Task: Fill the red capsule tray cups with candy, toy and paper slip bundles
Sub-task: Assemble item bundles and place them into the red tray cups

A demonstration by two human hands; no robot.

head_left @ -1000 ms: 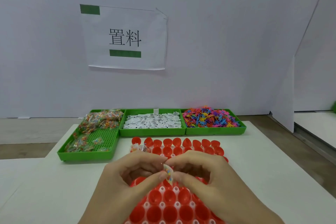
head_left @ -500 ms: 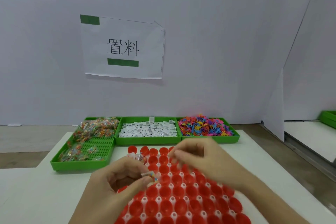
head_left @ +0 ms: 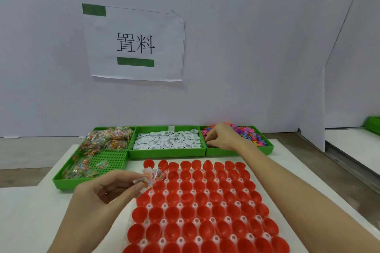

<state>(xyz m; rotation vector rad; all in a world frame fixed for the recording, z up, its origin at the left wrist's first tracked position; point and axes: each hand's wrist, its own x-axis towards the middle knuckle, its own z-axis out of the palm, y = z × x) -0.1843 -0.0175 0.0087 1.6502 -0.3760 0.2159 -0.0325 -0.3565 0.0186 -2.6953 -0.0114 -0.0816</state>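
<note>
The red capsule tray point(head_left: 205, 207) lies in front of me, its many cups open upward. Two cups near its far left corner hold wrapped bundles point(head_left: 158, 173). My left hand point(head_left: 107, 193) hovers at the tray's left edge and pinches a small candy packet point(head_left: 144, 182) between thumb and fingers. My right hand point(head_left: 223, 136) reaches over the tray into the green bin of colourful plastic toys point(head_left: 253, 137), fingers curled down among them; what they hold is hidden. The middle green bin holds white paper slips point(head_left: 167, 139). The left green bin holds candy packets point(head_left: 102, 141).
The three green bins point(head_left: 166, 153) stand in a row behind the tray on a white table point(head_left: 30, 222). A white wall with a printed paper sign point(head_left: 135, 44) rises behind them. Another green bin edge point(head_left: 373, 125) shows at far right.
My hands were together over the tray, working a candy packet. The right hand then left it and reached forward into the toy bin. The left hand keeps the packet.
</note>
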